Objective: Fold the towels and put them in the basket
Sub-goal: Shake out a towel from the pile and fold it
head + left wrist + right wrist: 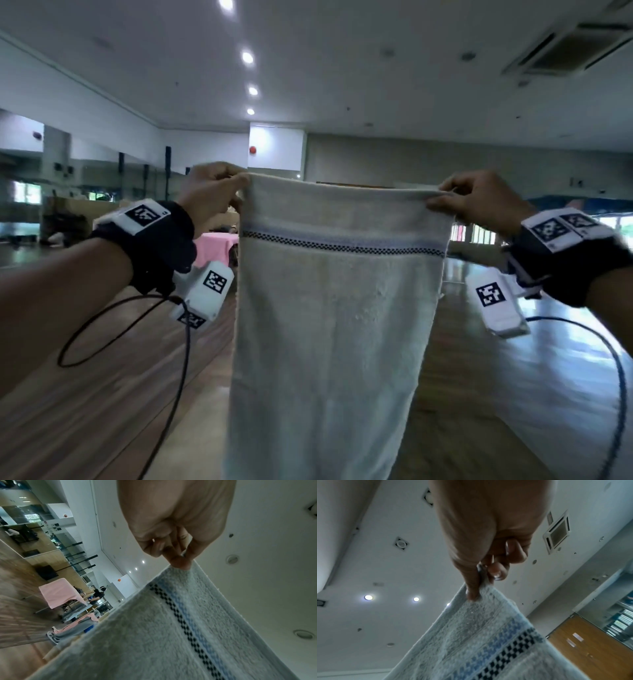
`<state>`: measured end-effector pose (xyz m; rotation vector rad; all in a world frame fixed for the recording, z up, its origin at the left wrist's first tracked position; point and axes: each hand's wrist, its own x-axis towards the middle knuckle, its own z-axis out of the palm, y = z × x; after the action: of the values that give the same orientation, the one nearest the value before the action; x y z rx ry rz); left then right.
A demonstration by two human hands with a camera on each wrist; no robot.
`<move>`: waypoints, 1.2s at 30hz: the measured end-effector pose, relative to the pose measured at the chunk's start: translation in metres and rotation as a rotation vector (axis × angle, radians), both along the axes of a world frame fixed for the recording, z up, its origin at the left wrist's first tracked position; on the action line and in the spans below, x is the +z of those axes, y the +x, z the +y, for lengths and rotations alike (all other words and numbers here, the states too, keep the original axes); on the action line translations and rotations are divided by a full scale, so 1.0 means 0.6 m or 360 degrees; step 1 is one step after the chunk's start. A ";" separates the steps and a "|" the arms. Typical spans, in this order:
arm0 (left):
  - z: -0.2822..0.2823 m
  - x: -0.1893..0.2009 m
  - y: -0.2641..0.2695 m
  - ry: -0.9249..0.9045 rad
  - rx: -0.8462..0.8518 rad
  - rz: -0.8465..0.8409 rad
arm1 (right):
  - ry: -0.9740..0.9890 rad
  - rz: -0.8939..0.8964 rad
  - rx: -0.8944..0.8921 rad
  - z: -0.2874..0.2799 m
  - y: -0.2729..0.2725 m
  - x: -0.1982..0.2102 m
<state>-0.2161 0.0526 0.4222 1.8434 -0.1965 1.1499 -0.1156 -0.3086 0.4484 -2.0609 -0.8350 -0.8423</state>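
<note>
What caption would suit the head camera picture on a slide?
Left hand and right hand pinch the top corners of a pale towel, holding it up unfolded.

The pale terry towel with a checked band (329, 308) hangs between the left hand (209, 195) at its top left corner and the right hand (479, 202) at its top right; behind the towel, to its left, stands a pink-draped table (214, 246)

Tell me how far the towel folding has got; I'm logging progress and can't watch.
Nothing shows as done: no folded towel or basket is in view. In hand: the pale towel with a blue and black checked band hangs full length, unfolded, the left hand and right hand each pinching a top corner. Left: folding this towel, placing it in the basket, and any others.
</note>
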 end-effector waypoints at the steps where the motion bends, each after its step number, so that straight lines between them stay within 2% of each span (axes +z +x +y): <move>1: 0.001 0.019 0.001 -0.0020 0.0027 -0.0028 | 0.0042 -0.0033 -0.0013 0.004 0.000 0.018; 5: 0.011 0.066 0.015 -0.0104 0.0066 -0.0077 | 0.0207 -0.0094 0.0004 0.023 0.023 0.061; 8: 0.027 0.071 0.036 -0.0166 0.0027 0.0007 | 0.0267 0.0006 0.0042 0.047 0.062 0.064; 13: 0.056 0.002 0.088 -0.0095 -0.0018 0.0403 | 0.0173 0.0461 0.0068 0.083 0.151 -0.010; 16: 0.068 -0.034 0.121 -0.0009 0.0103 0.0449 | 0.0039 0.0515 -0.0039 0.104 0.184 -0.051; 20: 0.078 -0.033 0.147 0.0016 0.0155 0.0273 | 0.0030 0.0397 -0.0198 0.118 0.182 -0.040; 24: 0.073 -0.004 0.148 0.0048 0.0238 -0.0001 | 0.0037 0.0137 -0.0375 0.118 0.156 -0.005; 28: 0.067 0.010 0.134 0.0091 0.0276 -0.0126 | 0.0105 0.0154 -0.0299 0.106 0.130 0.008; 30: 0.065 0.003 0.124 0.0076 0.0173 -0.0019 | 0.0090 0.0179 -0.0267 0.099 0.121 -0.002; 34: 0.066 -0.034 0.112 0.0421 0.0058 0.0646 | -0.0175 0.0383 -0.0228 0.078 0.119 -0.044; 36: 0.069 -0.055 0.118 0.0552 0.0078 0.0844 | -0.0347 0.0531 -0.0185 0.069 0.125 -0.068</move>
<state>-0.1452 0.0941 0.3893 2.4029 -0.0451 0.6470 -0.0405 -0.2671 0.4079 -2.3755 -0.6499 -0.4605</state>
